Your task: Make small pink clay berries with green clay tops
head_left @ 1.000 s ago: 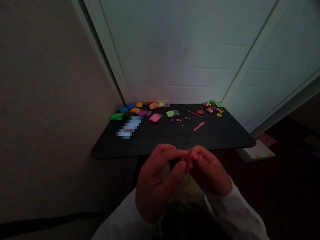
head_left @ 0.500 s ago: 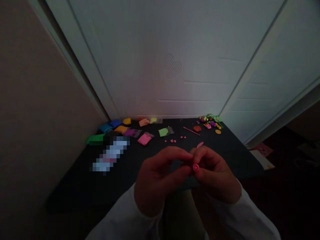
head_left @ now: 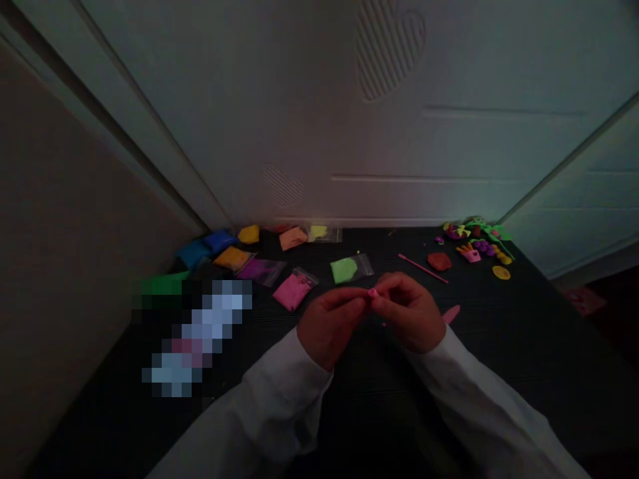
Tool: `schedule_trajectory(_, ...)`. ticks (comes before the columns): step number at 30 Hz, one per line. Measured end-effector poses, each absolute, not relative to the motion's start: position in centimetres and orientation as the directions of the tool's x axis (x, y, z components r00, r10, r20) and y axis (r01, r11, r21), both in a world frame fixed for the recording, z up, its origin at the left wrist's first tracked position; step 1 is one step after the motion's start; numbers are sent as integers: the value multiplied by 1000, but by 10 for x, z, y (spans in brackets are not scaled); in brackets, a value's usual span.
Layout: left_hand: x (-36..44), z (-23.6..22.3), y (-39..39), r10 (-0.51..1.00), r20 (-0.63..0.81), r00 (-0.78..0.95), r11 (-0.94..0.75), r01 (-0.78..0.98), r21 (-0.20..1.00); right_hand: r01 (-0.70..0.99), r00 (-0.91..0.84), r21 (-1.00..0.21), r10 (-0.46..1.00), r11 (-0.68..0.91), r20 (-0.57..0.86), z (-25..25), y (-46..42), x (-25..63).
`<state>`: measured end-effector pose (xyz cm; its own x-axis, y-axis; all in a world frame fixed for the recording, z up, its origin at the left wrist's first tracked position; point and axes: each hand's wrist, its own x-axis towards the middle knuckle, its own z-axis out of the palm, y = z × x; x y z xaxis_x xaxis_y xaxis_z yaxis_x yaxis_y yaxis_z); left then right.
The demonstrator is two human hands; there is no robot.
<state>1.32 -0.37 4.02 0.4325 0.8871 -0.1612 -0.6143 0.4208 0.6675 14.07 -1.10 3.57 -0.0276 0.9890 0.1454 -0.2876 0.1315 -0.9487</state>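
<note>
A small rolled piece of pink clay (head_left: pixel 373 293) is pinched between the fingertips of both hands, above the middle of the dark table. My left hand (head_left: pixel 330 322) meets it from the left, thumb and forefinger pressed together at its edge. From the other side, my right hand (head_left: pixel 412 316) grips it between thumb and forefinger, the other fingers curled. Just below the fingers lies a tiny pink clay bit (head_left: pixel 384 324). A pink clay knife (head_left: pixel 452 314) rests on the table beside my right wrist, partly hidden by it.
Bags of coloured clay, among them a pink one (head_left: pixel 293 291) and a light green one (head_left: pixel 345 269), lie left and behind. A pink stick (head_left: pixel 423 268), red clay (head_left: pixel 439 261) and small clay figures (head_left: pixel 469 253) are at the right. A white panel (head_left: pixel 309 120) rises behind the table (head_left: pixel 499 372).
Both hands have moved forward over the table with the pink clay between them. The left finger and thumb have come closer together. The view has moved nearer to the table.
</note>
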Motion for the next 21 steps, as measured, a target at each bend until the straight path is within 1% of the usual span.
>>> schedule_trajectory(3,12,24,-4,855,-214,472,499,-637,588,-224,12,-969,995,103,103,26,-12,140)
schedule_trajectory(6,11,17,-3,833,-233,502,541,-649,535,-148,-6,-985,995,94,96,26,-14,138)
schedule_trajectory(9,11,17,-2,816,-228,532,565,-649,510,-60,-26,-992,993,114,116,29,-17,137)
schedule_trajectory(14,11,18,-2,798,-258,545,596,-648,474,138,-44,-973,983,185,181,33,-20,139)
schedule_trajectory(21,9,13,-1,777,-266,570,622,-636,457,248,-86,-930,963,271,257,32,-22,142)
